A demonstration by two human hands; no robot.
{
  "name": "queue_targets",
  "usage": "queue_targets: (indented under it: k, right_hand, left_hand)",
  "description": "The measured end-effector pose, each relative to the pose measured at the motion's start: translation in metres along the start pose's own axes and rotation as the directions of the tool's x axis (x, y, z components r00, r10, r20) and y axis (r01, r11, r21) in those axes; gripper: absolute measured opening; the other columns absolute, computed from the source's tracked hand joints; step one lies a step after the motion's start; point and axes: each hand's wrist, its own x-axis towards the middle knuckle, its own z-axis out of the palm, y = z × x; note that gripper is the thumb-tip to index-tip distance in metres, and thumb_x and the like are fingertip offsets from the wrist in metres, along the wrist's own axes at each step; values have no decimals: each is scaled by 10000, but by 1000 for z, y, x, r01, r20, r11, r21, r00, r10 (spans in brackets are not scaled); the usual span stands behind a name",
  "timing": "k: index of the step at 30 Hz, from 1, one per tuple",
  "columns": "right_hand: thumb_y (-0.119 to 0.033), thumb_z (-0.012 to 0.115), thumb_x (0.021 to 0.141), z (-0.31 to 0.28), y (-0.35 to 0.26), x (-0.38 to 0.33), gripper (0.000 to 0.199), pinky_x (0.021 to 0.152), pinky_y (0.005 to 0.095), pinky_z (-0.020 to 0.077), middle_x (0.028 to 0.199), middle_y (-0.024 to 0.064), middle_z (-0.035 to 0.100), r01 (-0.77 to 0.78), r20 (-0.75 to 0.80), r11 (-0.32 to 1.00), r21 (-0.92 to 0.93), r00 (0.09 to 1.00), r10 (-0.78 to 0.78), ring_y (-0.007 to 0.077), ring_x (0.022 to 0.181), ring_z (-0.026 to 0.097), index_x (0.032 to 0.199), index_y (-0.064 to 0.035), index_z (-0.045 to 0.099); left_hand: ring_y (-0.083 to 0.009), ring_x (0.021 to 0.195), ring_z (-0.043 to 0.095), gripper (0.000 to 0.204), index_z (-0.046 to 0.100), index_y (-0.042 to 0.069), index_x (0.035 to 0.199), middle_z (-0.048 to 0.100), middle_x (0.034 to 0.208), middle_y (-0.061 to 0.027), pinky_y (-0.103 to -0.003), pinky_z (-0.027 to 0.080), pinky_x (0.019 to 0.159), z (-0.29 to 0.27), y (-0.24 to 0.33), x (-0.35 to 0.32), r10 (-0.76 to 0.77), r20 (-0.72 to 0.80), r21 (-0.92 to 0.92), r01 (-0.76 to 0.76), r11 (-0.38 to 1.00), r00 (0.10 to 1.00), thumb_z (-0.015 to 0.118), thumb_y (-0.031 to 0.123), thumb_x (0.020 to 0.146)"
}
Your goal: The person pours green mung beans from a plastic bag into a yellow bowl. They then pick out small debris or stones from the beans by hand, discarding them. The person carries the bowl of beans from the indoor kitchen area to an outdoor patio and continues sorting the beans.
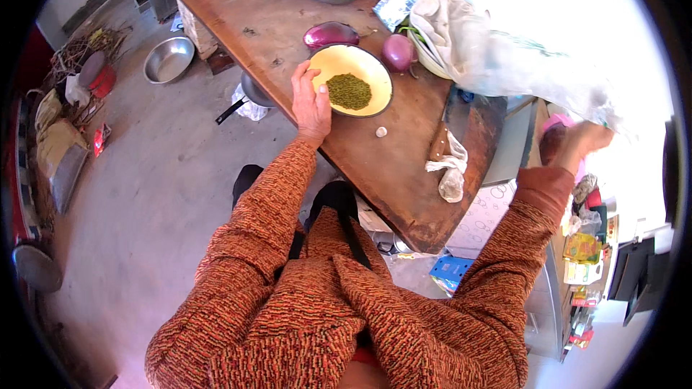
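Desk (404, 180): bag (526, 65) stretched right, bowl (375, 72) near the edge.
Right hand (587, 140) grasps the bag's far end, fingers partly lost in glare; left hand (311, 104) grips the bowl rim, thumb inside. Risk: a hard tug on the bag could knock the round eggplant (398, 52) into the bowl; pressing the rim could tip it, spilling green grains (349, 91).

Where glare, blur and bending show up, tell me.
Head view: the wall at upper right glares white, washing out part of the plastic bag; the right hand looks slightly blurred; the table edge bows; the left hand and bowl look sharper.
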Motion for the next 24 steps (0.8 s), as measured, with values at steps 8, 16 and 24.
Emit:
queue_targets:
  k: [8,16,24]
  right_hand:
    - [35,509,869,-84,120,-61,294,964,383,403,1143,213,577,537,450,709,-457,827,-336,324,1079,546,1159,64,550]
    - [-23,423,930,-69,143,-137,257,905,331,502,1123,109,566,-363,242,927,96,912,332,185,1043,562,1155,48,525]
    - [-47,467,937,-23,79,-55,181,914,338,479,1060,83,584,-177,198,947,270,972,125,166,959,578,1089,16,541]
  left_hand:
    - [-375,1237,406,506,381,9,1303,378,1346,-218,-421,349,1029,-2,5,0,-46,-43,-36,45,998,998,495,238,867]
    - [-375,1149,500,534,366,20,1336,463,1274,-226,-424,405,960,0,5,1,-181,-35,-71,179,981,983,501,272,885]
    - [-396,1054,574,569,338,81,1371,573,1172,-217,-445,443,893,10,6,0,-241,41,-128,244,961,970,469,392,913]
